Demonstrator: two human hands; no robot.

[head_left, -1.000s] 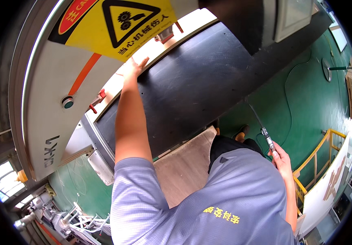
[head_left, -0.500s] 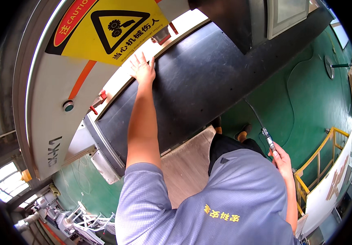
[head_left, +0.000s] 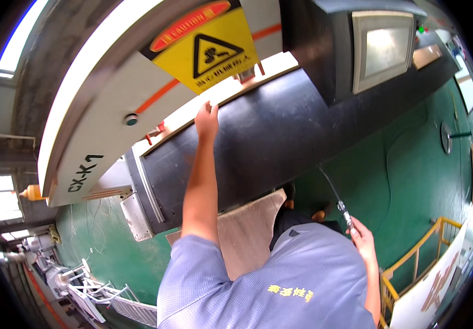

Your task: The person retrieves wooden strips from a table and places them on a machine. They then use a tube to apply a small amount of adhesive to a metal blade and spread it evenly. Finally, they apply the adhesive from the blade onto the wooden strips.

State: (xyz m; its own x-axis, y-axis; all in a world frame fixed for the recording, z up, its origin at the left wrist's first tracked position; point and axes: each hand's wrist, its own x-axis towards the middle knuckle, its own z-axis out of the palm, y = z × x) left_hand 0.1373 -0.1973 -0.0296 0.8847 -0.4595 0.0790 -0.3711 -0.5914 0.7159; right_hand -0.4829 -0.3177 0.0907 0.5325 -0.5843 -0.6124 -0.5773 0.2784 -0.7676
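My left hand (head_left: pixel 207 122) reaches forward to the pale wooden strip (head_left: pixel 231 97) along the far side of a black machine table (head_left: pixel 269 126). Its fingers point away from me, slightly apart and a little blurred, with nothing visible in them; whether the tips touch the strip I cannot tell. Low on the right, my right hand (head_left: pixel 361 237) is closed around what looks like an air blow gun (head_left: pixel 345 213). The gun's metal body shows beyond the fingers, and its long thin dark tube points toward the table's near edge.
A white machine cover (head_left: pixel 110 142) with a yellow warning sign (head_left: pixel 209 52) overhangs the far left. Red clamps (head_left: pixel 156 132) sit beneath it. A framed screen (head_left: pixel 383 49) stands far right. Near me are a brown board (head_left: pixel 247 236) and a yellow-framed cart (head_left: pixel 412 257); a cable lies on the green floor.
My left hand was spread flat at the strip; its fingers are now closer together. My right hand and the blow gun have shifted slightly left and down in view, as the whole view turned.
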